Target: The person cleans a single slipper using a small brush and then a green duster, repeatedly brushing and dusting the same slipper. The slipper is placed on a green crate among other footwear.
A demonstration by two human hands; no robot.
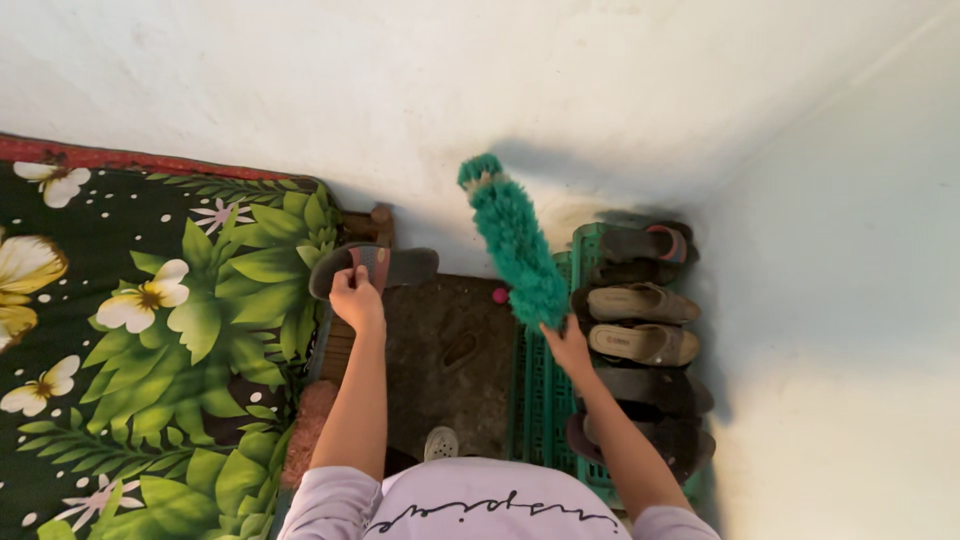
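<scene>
Head view, looking straight down. My left hand [355, 297] is closed around the edge of a dark slipper [372, 265], fingers curled over its near rim, holding it up flat above the floor. The slipper sits just right of the floral bedspread [150, 330] and left of the green duster.

My right hand [568, 343] is wrapped tight round the base of the duster [513, 240]; the fluffy teal head slants up and to the left, its tip pointing toward the far wall [400, 90]. The handle itself is hidden in my fist.

Below the right hand, a green crate rack [540, 390] carries a row of sandals [640, 322], tan ones in the middle, dark ones near and far. Between the two arms lies a dark mat [450, 350]. A small pink ball [499, 295] sits at its far right edge, just beside the duster. A pale shoe [440, 442] shows at the mat's near end.
</scene>
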